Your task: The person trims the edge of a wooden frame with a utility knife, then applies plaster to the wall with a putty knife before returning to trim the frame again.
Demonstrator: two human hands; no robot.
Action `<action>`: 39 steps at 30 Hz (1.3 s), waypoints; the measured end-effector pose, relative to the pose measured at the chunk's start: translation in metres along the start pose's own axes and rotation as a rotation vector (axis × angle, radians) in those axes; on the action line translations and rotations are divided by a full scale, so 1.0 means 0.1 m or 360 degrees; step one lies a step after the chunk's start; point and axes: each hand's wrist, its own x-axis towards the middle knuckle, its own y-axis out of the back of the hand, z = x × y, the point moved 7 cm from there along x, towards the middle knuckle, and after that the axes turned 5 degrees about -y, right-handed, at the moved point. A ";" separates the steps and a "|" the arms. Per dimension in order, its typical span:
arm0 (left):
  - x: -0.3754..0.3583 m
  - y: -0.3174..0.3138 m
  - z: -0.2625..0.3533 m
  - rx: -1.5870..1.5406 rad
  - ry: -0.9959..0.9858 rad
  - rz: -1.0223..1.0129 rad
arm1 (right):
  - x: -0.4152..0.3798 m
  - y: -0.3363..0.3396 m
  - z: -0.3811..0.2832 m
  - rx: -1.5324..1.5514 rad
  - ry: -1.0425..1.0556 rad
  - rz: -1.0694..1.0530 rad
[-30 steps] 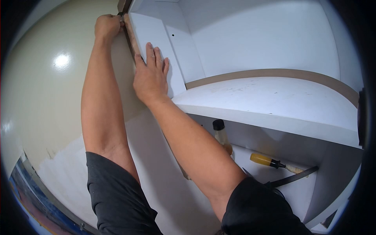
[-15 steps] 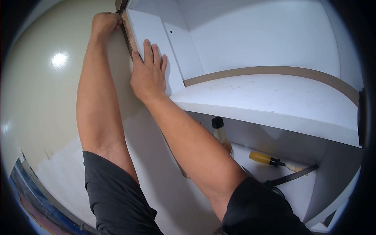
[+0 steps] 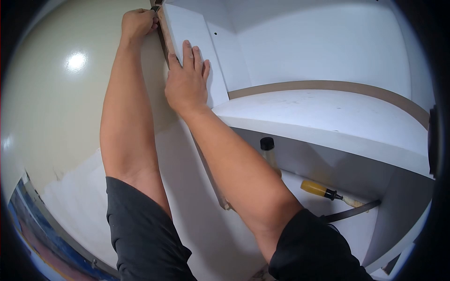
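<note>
The white panel [image 3: 185,21] runs long-ways up and left from the shelf's [image 3: 300,110] left end, the left hand [image 3: 137,23] pinching a small dark piece [image 3: 156,8] by its upper corner, the right hand [image 3: 187,89] spread open, nearer its lower end.

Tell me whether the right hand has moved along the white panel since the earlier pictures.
No. Judged against the small dark hole, the right hand rests at the same place on the white panel.

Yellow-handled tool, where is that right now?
The yellow-handled tool lies at lower right in the head view, inside the lower compartment, just right of the black-capped bottle.
</note>
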 end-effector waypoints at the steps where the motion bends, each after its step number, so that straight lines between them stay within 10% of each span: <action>1: 0.02 0.01 0.01 -0.0004 0.0000 0.0010 | 0.01 -0.01 0.00 0.0008 0.0000 -0.0012; 39: 0.04 -0.01 0.03 0.0017 0.0056 -0.0052 | 0.02 -0.01 0.00 -0.0047 -0.0046 -0.0095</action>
